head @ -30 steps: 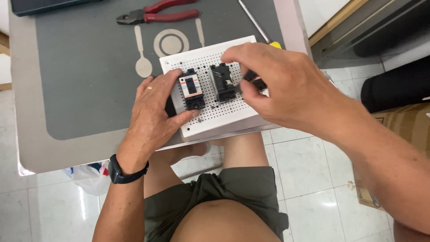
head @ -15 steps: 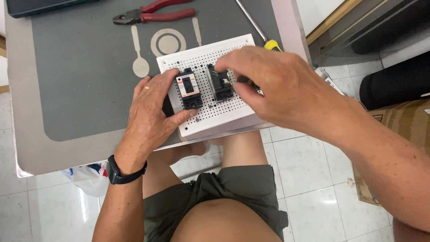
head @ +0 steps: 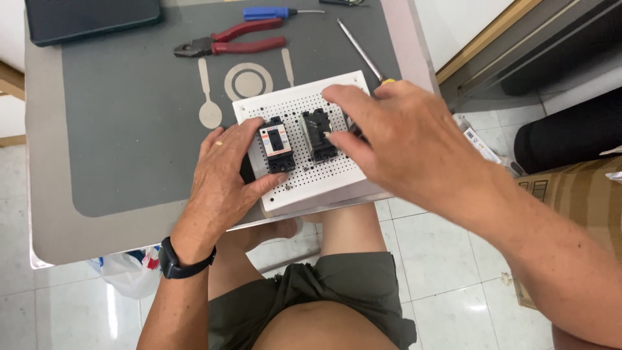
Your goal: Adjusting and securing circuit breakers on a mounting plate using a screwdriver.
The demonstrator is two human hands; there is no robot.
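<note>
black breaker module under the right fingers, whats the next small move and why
Probably press the black breaker module down square onto the white perforated board. The right hand has its fingertips on the module, which looks slightly skewed beside the white-faced module, while the left hand braces the board's left edge, so it seems steadied for a push.

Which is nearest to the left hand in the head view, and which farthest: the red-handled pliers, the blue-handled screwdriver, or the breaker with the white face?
From the left hand:
1. Breaker with the white face, on the perforated board, touching the fingers.
2. Red-handled pliers, farther up the mat.
3. Blue-handled screwdriver, at the table's far edge, beyond the pliers.
</note>
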